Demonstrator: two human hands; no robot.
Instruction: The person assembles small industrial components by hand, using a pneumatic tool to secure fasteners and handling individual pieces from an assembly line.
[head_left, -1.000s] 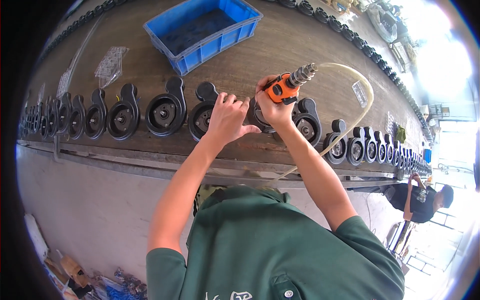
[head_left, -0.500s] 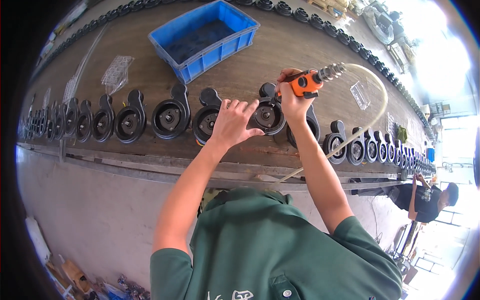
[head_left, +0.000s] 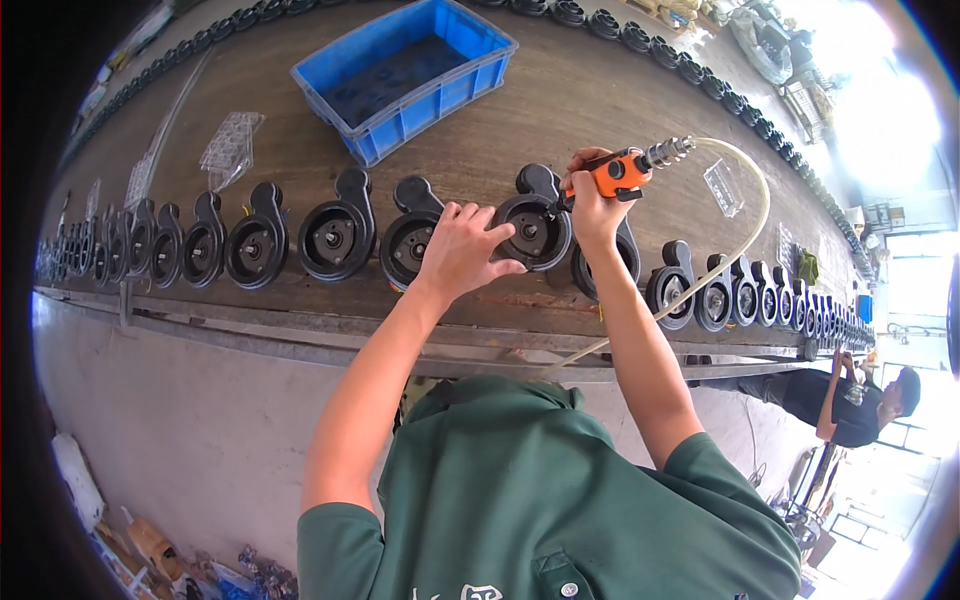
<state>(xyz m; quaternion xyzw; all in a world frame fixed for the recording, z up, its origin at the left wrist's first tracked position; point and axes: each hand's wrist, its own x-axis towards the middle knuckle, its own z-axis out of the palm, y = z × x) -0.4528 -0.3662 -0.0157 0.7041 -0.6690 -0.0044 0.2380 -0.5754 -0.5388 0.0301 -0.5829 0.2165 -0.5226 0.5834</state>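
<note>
Mid-frame, a housing (head_left: 546,250) is lying lengthwise up-frame between both hands: the left hand (head_left: 460,250), nearer, is spreading at its left rim; the right hand (head_left: 596,208) is gripping a driver (head_left: 622,174).

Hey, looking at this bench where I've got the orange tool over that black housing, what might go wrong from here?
The orange tool in your right grip points down close to your left grip, so a slip might catch your fingers.

The tool could also skid and scratch the black housing under it.

The pale hose crosses in front of a neighboring unit; a tug might snag it, though contact isn't clear.
</note>
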